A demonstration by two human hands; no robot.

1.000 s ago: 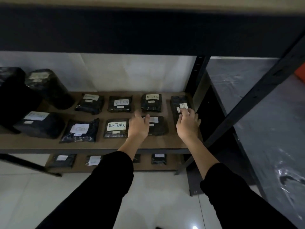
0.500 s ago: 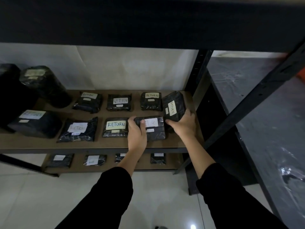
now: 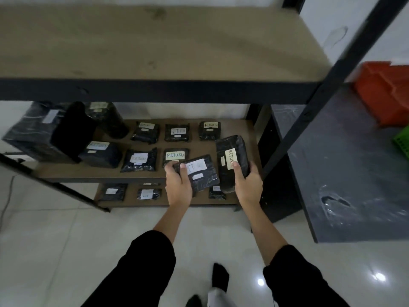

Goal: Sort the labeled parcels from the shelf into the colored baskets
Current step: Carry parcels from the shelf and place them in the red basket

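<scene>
My left hand [image 3: 178,185] grips a black wrapped parcel with a white label [image 3: 200,173], lifted off the wooden middle shelf [image 3: 73,170]. My right hand [image 3: 247,185] holds a longer black parcel with a yellow RETURN label [image 3: 231,160], tilted upright in front of the shelf's right end. Several other black labeled parcels lie in rows on the shelf, among them one marked RETURN [image 3: 176,156]. An orange basket [image 3: 382,91] and the edge of a green basket [image 3: 402,140] stand on a dark table at the far right.
An upper wooden shelf board [image 3: 155,41] overhangs the parcels. A black upright post [image 3: 314,105] slants beside my right hand. Larger black packages [image 3: 44,134] stand at the left. A lower shelf [image 3: 177,201] carries more small parcels. The dark table [image 3: 345,173] stands to the right.
Both hands have lifted their parcels off the shelf and drawn them toward me. My head has risen and pulled back, so the upper shelf and the baskets now show.
</scene>
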